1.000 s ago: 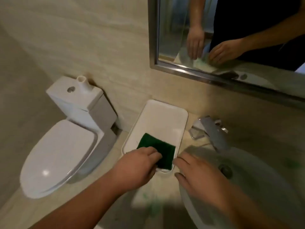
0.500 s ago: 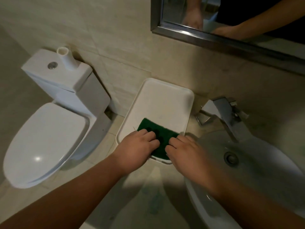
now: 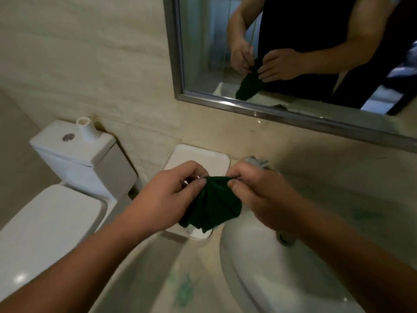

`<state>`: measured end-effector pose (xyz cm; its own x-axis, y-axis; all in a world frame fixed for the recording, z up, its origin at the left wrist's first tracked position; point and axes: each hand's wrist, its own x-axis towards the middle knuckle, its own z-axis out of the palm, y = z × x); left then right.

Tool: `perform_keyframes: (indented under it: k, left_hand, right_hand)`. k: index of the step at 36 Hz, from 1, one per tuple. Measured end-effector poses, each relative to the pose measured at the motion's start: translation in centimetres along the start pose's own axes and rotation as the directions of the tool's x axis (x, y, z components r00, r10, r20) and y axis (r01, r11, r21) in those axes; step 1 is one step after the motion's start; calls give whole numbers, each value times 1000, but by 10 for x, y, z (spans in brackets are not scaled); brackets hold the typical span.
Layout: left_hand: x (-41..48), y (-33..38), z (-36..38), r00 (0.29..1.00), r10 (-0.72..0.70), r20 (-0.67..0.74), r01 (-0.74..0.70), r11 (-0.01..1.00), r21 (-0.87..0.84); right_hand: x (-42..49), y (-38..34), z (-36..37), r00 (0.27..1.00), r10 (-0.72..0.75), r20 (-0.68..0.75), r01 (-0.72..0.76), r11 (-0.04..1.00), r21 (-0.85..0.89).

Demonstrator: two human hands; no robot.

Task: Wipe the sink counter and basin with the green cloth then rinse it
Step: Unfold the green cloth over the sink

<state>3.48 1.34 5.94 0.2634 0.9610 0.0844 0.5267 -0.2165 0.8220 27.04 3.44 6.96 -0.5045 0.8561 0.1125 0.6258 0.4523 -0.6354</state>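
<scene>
Left hand (image 3: pixel 171 195): fingers pinched shut on the top edge of the green cloth (image 3: pixel 214 204), left corner.
Right hand (image 3: pixel 259 195): fingers pinched shut on the same top edge, right corner, close to the left hand.
Green cloth: lifted, hanging bunched in folds between both hands, above the near end of the white tray (image 3: pixel 198 157); can't tell if the lower hem touches the tray.
White tray: on the desk (image 3: pixel 203 279) against the wall, left of the basin (image 3: pixel 259 267); near part hidden by cloth and hands.
Basin: white, round, right of tray; right forearm crosses over it and covers most of the drain.
Faucet (image 3: pixel 257 161): mostly blocked by the right hand, only a grey bit shows.
Desk: beige, with faint green smudges on the near part.
Toilet (image 3: pixel 67 188): left of desk, lid down, white tube (image 3: pixel 86 129) standing on the tank.
Mirror (image 3: pixel 293 53): above the desk (reflects both hands and the cloth).
</scene>
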Motion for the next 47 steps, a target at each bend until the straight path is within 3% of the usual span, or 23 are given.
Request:
perform_keyframes:
  k: [6, 11, 14, 19, 22, 26, 33, 42, 47]
  left_hand:
    - [-3, 52, 41, 995, 65, 79, -42, 964, -263]
    - [-12, 70, 94, 983, 114, 142, -39, 893, -449]
    - [-17, 78, 127, 973, 152, 175, -48, 870, -490]
    - [-39, 102, 175, 960, 200, 197, -49, 808, -587]
    - [-63, 116, 197, 961, 209, 182, -54, 786, -616]
    - [-107, 130, 217, 957, 245, 153, -81, 737, -671]
    - [-169, 156, 225, 960, 225, 169, -57, 745, -665]
    - [-209, 176, 228, 957, 195, 216, 15, 708, -706]
    - [-214, 178, 223, 960, 193, 202, -21, 770, -638]
  right_hand:
    - [-64, 3, -37, 988, 67, -136, -18, 943, 331]
    - [-121, 25, -48, 946, 236, -220, -97, 857, 506]
    - [-153, 42, -48, 925, 270, -268, -133, 890, 437]
    - [-212, 49, -39, 858, 164, -487, -182, 983, 11]
    - [-254, 32, -27, 810, 143, -569, -176, 984, -3]
    - [-309, 1, -1, 827, 164, -537, -134, 986, 96]
    - [-368, -39, 18, 808, 199, -555, -221, 975, 28]
    - [-425, -56, 9, 767, 384, -515, -217, 909, 355]
    - [-444, -56, 3, 691, 479, -542, -152, 828, 539]
